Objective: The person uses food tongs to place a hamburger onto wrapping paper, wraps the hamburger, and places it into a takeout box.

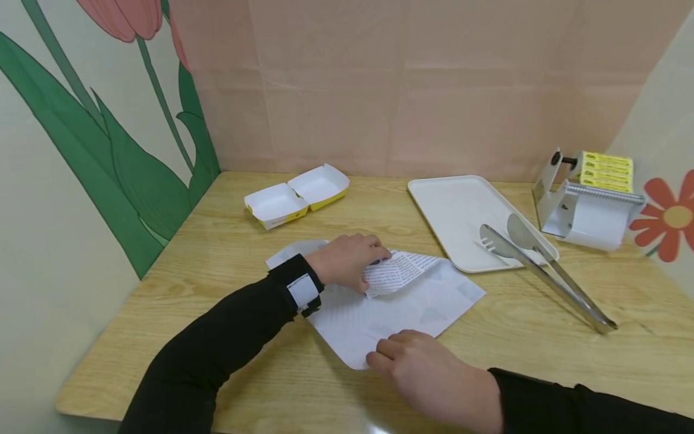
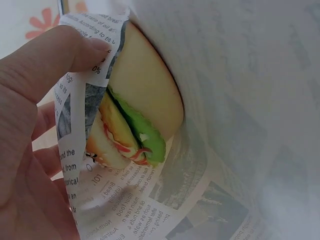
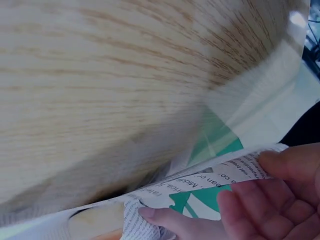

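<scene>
A sheet of newsprint-patterned wrapping paper point(image 1: 379, 319) lies on the table, one part folded over a burger. In the left wrist view the burger point(image 2: 145, 80) shows a pale bun, green lettuce and layered filling; the folded paper covers the rest of it. My left hand point(image 1: 347, 262) holds the fold against the burger, its thumb on the printed side. Nearer to me, my right hand point(image 1: 428, 374) pinches the paper's front corner between thumb and fingers. That corner is raised off the table in the right wrist view.
An opened white and yellow carton point(image 1: 276, 205) stands at the back left. To the right is a white tray point(image 1: 450, 211), with metal tongs point(image 1: 566, 286) lying across its front right corner. Behind them stands a label dispenser point(image 1: 553, 205) with a yellow roll.
</scene>
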### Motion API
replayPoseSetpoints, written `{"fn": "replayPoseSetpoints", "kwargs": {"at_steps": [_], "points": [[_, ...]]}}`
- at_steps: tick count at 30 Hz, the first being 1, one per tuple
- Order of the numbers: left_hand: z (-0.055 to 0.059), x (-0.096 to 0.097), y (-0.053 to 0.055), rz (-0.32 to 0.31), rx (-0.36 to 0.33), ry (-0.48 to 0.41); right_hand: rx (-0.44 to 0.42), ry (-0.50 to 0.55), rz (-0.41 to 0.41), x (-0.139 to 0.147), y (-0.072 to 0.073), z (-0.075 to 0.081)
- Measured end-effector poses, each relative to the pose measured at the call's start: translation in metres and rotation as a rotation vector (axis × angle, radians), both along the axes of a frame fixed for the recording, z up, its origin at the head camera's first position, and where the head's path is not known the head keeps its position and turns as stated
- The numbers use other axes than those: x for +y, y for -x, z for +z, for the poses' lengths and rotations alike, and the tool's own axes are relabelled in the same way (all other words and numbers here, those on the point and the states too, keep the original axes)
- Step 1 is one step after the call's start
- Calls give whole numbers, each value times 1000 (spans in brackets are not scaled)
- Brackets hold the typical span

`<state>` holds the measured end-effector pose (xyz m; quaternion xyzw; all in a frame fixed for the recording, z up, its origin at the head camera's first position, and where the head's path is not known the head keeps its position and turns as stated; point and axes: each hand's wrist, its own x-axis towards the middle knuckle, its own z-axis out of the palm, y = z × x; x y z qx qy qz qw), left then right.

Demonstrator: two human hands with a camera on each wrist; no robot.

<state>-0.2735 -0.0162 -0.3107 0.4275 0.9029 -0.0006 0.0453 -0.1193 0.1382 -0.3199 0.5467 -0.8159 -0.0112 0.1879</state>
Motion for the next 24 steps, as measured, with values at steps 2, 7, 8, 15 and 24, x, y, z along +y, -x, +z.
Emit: {"fn": "replayPoseSetpoints", "kwargs": {"at_steps": [2, 7, 8, 15, 24], "points": [[1, 1, -1, 10, 5, 12, 26, 52, 6, 1, 0, 1], [2, 4, -1, 37, 21, 35, 80, 133, 27, 2, 0, 4], [3, 5, -1, 42, 20, 35, 86, 132, 34, 3, 0, 4], [4, 4, 4, 31, -13, 15, 69, 65, 73, 3, -5, 2], [0, 2, 3, 19, -27, 22, 74, 165, 25, 7, 4, 17]]}}
